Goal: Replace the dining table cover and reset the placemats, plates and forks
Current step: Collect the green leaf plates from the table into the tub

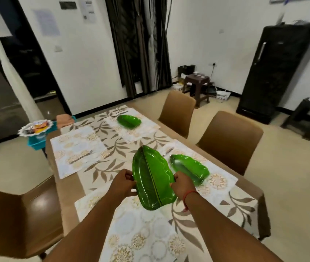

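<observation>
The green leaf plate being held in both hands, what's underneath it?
Under the held leaf plate lies the near placemat on the leaf-patterned table cover. The left hand and right hand grip its sides. Whatever lies directly beneath is hidden.

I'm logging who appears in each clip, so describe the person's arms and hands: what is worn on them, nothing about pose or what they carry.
Both forearms are bare, with no sleeves in view and no gloves. The left hand shows no ring, watch or band. The right hand has a thin red thread tied round its wrist, with a loose end hanging below. No other markings are visible.
</observation>
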